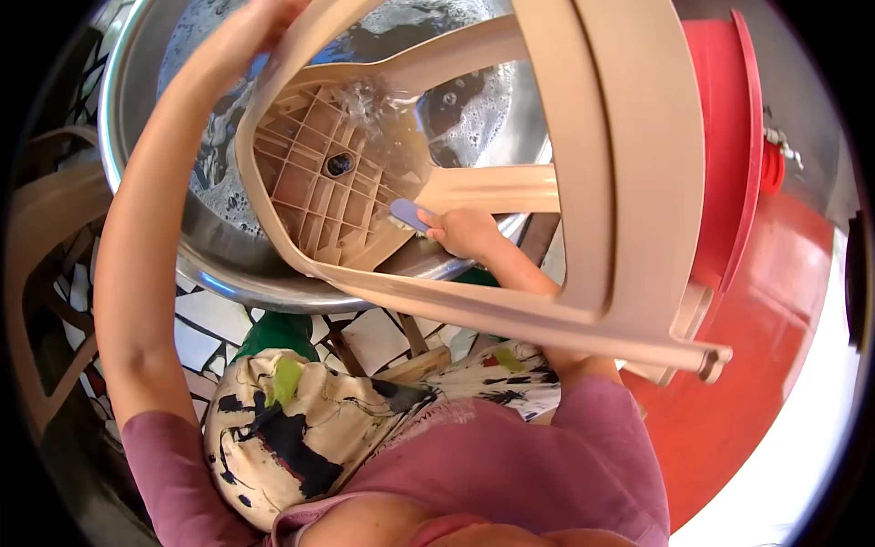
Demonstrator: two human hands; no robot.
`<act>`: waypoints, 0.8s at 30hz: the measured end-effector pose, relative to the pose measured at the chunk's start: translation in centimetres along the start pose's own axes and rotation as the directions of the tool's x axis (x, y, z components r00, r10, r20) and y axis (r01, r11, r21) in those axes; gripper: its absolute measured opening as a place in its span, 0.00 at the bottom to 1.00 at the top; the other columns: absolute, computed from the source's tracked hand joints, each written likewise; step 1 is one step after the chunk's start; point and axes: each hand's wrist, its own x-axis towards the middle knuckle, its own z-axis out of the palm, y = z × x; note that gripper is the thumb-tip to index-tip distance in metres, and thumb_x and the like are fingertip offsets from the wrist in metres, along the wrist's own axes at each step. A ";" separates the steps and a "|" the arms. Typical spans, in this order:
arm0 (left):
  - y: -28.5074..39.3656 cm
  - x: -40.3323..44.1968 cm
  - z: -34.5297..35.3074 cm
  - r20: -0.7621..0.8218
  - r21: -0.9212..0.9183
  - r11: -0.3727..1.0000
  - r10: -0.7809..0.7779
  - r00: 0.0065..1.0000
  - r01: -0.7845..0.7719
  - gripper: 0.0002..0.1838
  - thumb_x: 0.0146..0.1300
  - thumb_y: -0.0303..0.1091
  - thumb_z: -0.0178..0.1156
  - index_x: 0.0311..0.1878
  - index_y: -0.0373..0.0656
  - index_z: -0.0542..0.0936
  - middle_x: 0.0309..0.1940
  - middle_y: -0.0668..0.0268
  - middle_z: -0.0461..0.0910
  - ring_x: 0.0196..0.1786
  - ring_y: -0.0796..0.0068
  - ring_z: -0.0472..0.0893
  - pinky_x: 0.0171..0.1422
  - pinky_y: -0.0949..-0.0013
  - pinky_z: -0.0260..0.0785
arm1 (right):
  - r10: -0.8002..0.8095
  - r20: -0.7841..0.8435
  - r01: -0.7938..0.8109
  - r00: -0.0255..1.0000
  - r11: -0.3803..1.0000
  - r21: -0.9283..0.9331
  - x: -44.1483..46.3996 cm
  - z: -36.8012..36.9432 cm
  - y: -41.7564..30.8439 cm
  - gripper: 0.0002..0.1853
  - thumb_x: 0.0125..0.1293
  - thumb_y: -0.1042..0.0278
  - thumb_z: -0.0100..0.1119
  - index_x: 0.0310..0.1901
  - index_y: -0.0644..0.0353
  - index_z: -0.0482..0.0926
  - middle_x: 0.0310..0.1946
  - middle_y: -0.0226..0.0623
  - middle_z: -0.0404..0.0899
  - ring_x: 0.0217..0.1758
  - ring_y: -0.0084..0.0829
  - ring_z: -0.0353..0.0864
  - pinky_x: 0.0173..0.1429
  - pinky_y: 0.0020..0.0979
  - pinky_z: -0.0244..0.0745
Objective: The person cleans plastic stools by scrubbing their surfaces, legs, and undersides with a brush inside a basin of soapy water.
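A beige plastic chair [638, 164] is tilted over a wide metal basin [219, 283] of sudsy water [223, 187], its ribbed underside turned toward me. My left hand [278, 20] is at the chair's far edge near the top of the view, closed against it, with its fingers mostly hidden. Through a gap in the chair frame reaches my right hand [467, 233], closed around a scrub brush [410, 216] with a lavender back and pale bristles. The brush is at the edge of the ribbed underside. Clear water splashes on the panel just above it.
A large red container [756, 337] and a red tub or lid [720, 146] stand at the right, near a small metal tap [782, 148]. Another brown plastic chair [55, 237] is at the left. Broken-tile flooring [205, 314] shows below the basin.
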 end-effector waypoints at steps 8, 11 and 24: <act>-1.6 -7.7 0.6 -0.039 0.332 0.870 0.400 0.916 -0.366 0.25 0.71 0.48 0.41 0.56 0.41 0.78 0.51 0.52 0.79 0.53 0.63 0.77 0.64 0.69 0.61 | -0.061 -0.532 0.093 0.844 0.995 0.034 -5.1 1.7 0.3 0.20 0.65 0.53 0.55 0.60 0.32 0.74 0.26 0.44 0.75 0.32 0.48 0.78 0.39 0.43 0.74; -5.0 -9.1 0.6 -0.221 0.050 0.875 0.480 0.849 -0.482 0.26 0.71 0.48 0.41 0.54 0.35 0.76 0.46 0.65 0.79 0.52 0.75 0.75 0.59 0.74 0.63 | -0.132 -0.663 0.233 0.737 0.970 0.066 -8.5 1.8 0.8 0.20 0.65 0.54 0.56 0.59 0.34 0.75 0.29 0.45 0.77 0.34 0.49 0.79 0.41 0.43 0.74; -10.3 -13.8 5.6 0.124 0.564 0.428 0.801 0.585 -0.706 0.28 0.55 0.58 0.62 0.20 0.42 0.68 0.16 0.61 0.64 0.19 0.59 0.70 0.23 0.63 0.62 | 0.031 -0.469 0.159 0.883 0.920 0.358 -9.4 -7.5 -5.0 0.19 0.64 0.62 0.58 0.58 0.43 0.77 0.31 0.46 0.79 0.36 0.43 0.78 0.44 0.39 0.72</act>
